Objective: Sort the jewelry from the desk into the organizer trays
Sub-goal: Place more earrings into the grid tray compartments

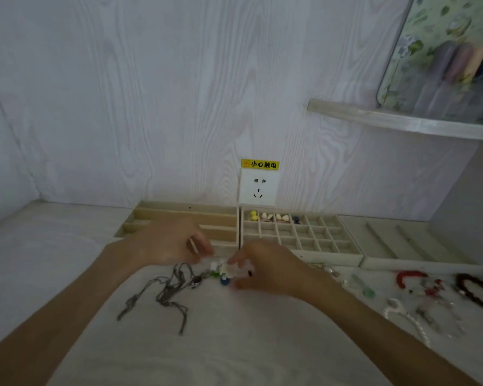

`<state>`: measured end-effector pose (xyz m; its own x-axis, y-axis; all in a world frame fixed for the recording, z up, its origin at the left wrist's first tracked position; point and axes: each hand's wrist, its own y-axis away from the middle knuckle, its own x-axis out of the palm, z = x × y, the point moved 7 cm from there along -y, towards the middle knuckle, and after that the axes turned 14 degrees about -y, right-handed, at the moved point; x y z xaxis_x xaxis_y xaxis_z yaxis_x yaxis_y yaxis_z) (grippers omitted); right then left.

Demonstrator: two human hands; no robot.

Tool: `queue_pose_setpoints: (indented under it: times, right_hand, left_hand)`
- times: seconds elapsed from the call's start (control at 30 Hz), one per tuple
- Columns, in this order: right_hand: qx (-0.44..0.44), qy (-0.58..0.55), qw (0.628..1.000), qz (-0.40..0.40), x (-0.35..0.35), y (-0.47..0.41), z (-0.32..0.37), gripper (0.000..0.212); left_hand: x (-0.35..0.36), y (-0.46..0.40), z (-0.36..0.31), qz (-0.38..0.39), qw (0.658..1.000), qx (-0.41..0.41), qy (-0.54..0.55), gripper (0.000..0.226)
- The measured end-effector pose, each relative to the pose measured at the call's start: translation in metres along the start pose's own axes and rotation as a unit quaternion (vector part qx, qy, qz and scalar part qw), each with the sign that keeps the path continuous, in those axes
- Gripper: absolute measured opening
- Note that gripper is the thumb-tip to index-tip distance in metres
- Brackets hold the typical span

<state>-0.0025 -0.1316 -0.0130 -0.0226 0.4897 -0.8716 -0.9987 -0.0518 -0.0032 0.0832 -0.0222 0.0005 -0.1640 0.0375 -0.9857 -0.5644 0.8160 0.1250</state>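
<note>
— Hands?
— My right hand [265,270] pinches a white charm [226,268] above the surface [234,344]; my left hand [173,243] is curled, contents unclear.
— Trays?
— The grid tray [301,235] sits just behind, chains [168,291] lying left.

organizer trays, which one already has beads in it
The grid tray in the middle, below the wall socket; its back row holds beads. The long-slot tray shows none.

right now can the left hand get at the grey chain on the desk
Probably yes: the left hand is just behind the chain, which lies bare on the desk with nothing between them.
</note>
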Motion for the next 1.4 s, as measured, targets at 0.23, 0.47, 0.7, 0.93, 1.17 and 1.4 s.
queue_pose_setpoints:
  times: [0.23, 0.47, 0.7, 0.93, 1.17, 1.4]
  right_hand:
    - [0.001, 0.044, 0.998, -0.055, 0.005, -0.005, 0.002, 0.026]
    - [0.057, -0.324, 0.937, -0.118, -0.044, 0.021, -0.018, 0.019]
    - [0.126, -0.439, 0.867, -0.200, -0.083, 0.050, -0.060, 0.025]
    - [0.161, -0.405, 0.885, -0.164, -0.082, 0.055, -0.095, 0.016]
    - [0.167, -0.393, 0.844, -0.325, -0.116, 0.058, -0.126, 0.023]
    - [0.142, -0.416, 0.819, -0.369, -0.125, 0.041, -0.147, 0.020]
  left_hand:
    - [0.017, 0.011, -0.008, -0.007, 0.998, 0.023, 0.059, 0.047]
    - [0.014, -0.010, -0.043, -0.021, 0.978, 0.077, 0.192, 0.045]
    - [0.002, -0.046, -0.076, -0.044, 0.912, 0.043, 0.407, 0.020]
    - [-0.003, -0.094, -0.101, -0.066, 0.921, 0.022, 0.383, 0.036]
    - [-0.023, -0.136, -0.125, -0.102, 0.947, 0.073, 0.294, 0.017]
    - [-0.033, -0.159, -0.141, -0.087, 0.943, 0.115, 0.301, 0.012]
